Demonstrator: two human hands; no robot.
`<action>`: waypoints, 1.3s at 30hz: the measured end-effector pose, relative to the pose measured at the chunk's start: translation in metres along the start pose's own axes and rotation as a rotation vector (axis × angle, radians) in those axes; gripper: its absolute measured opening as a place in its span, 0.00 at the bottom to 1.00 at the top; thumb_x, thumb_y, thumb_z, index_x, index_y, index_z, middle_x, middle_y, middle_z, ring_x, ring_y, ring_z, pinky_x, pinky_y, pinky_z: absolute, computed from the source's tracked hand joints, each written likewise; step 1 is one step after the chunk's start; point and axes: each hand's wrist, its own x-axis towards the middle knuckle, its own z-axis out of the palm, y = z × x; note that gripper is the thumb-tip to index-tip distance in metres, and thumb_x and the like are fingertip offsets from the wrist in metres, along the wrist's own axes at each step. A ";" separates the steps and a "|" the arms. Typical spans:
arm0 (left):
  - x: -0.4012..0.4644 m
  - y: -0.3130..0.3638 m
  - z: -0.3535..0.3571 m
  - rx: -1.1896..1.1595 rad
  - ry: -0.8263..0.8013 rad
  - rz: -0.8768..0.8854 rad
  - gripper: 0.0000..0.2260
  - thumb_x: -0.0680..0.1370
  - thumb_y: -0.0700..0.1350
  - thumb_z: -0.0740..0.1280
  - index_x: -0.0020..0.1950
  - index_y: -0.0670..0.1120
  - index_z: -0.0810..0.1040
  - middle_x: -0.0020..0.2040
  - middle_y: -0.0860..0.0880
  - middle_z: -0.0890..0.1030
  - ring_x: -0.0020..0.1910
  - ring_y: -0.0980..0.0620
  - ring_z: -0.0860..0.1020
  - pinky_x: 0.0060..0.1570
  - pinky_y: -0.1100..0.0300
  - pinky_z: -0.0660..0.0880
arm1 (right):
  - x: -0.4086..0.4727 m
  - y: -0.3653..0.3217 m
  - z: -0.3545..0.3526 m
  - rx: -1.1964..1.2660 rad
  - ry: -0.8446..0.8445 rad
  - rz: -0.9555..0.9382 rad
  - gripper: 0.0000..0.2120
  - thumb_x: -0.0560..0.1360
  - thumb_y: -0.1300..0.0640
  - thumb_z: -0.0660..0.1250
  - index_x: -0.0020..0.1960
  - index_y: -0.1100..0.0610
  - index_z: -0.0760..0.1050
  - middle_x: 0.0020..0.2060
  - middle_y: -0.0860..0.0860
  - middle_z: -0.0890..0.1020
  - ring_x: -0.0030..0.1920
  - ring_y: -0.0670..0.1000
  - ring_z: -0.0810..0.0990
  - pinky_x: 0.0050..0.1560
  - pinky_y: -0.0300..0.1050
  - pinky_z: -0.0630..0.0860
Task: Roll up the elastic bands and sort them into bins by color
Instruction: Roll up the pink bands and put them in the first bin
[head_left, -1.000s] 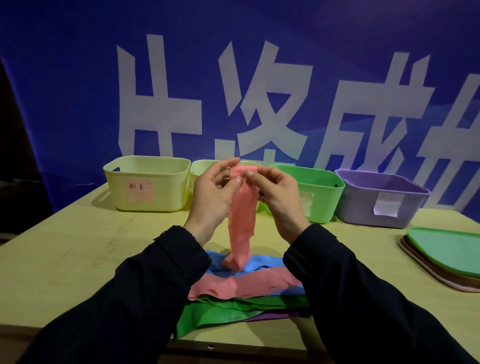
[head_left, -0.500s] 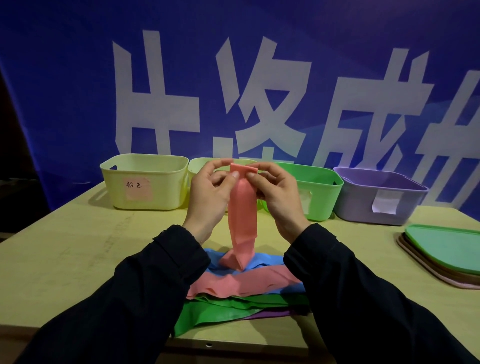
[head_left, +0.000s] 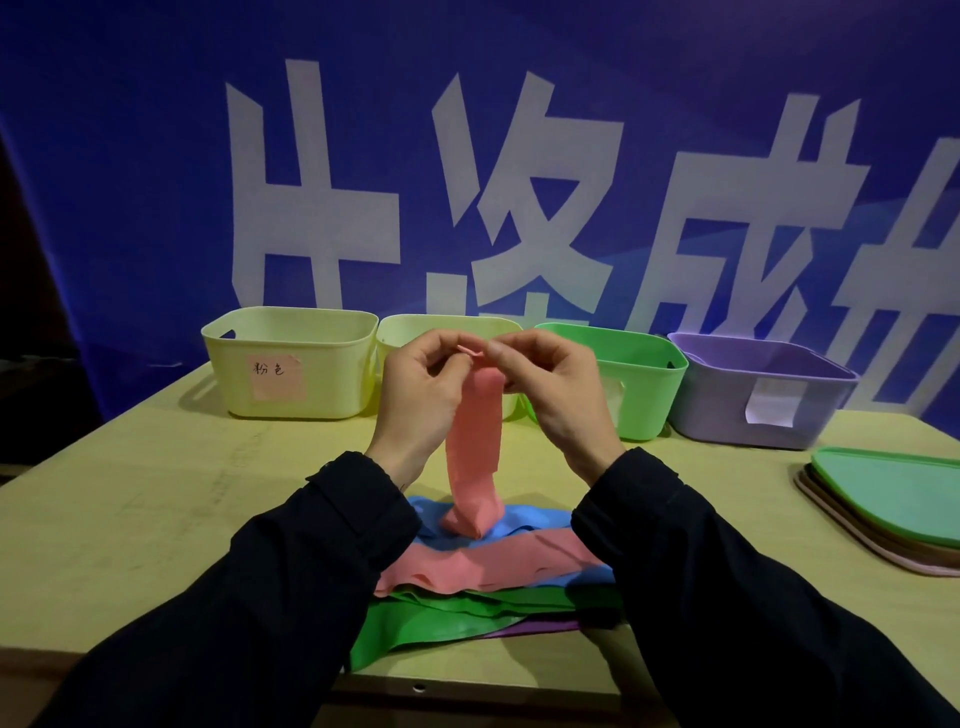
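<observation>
Left hand (head_left: 415, 395) and right hand (head_left: 558, 400) are both raised above the middle of the worktop, fingertips pinching the top end of a pink flat elastic band (head_left: 475, 447). Top edge is folded over between the thumbs. The band hangs straight down between the wrists; its lower end rests on a loose pile of flat bands at the near edge: blue band (head_left: 524, 522) on top, a second pink band (head_left: 493, 566) across it, green band (head_left: 441, 621) under those, purple band (head_left: 540, 627) at the bottom, barely showing.

Along the far edge of the pale wooden table (head_left: 130, 519), four plastic bins in a row: pale yellow bin with a pink handwritten label (head_left: 291, 364), second pale yellow bin (head_left: 410, 332) partly hidden by the hands, green bin (head_left: 639, 384), purple bin with a white label (head_left: 758, 395). Stack of flat lids, green on top (head_left: 893, 499), at the right edge. Blue banner with white characters (head_left: 519, 182) behind.
</observation>
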 end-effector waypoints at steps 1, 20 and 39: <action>-0.001 0.000 0.000 -0.031 -0.011 -0.003 0.08 0.81 0.36 0.65 0.49 0.43 0.84 0.44 0.49 0.86 0.47 0.54 0.83 0.47 0.61 0.80 | 0.001 0.002 0.001 -0.004 0.004 0.003 0.06 0.77 0.61 0.73 0.52 0.62 0.84 0.43 0.59 0.86 0.42 0.49 0.83 0.43 0.45 0.81; -0.002 -0.001 0.000 0.016 -0.064 0.118 0.09 0.82 0.36 0.64 0.54 0.47 0.81 0.48 0.49 0.86 0.51 0.51 0.84 0.51 0.58 0.80 | 0.000 0.008 -0.001 -0.094 0.000 -0.153 0.07 0.76 0.65 0.71 0.47 0.54 0.80 0.40 0.56 0.83 0.41 0.49 0.79 0.43 0.49 0.76; -0.006 -0.003 -0.004 -0.010 -0.034 0.108 0.09 0.80 0.38 0.69 0.59 0.47 0.79 0.47 0.48 0.86 0.50 0.52 0.85 0.52 0.58 0.81 | -0.003 0.008 -0.003 -0.059 -0.041 -0.129 0.07 0.78 0.64 0.71 0.49 0.53 0.81 0.42 0.52 0.85 0.44 0.47 0.81 0.48 0.44 0.78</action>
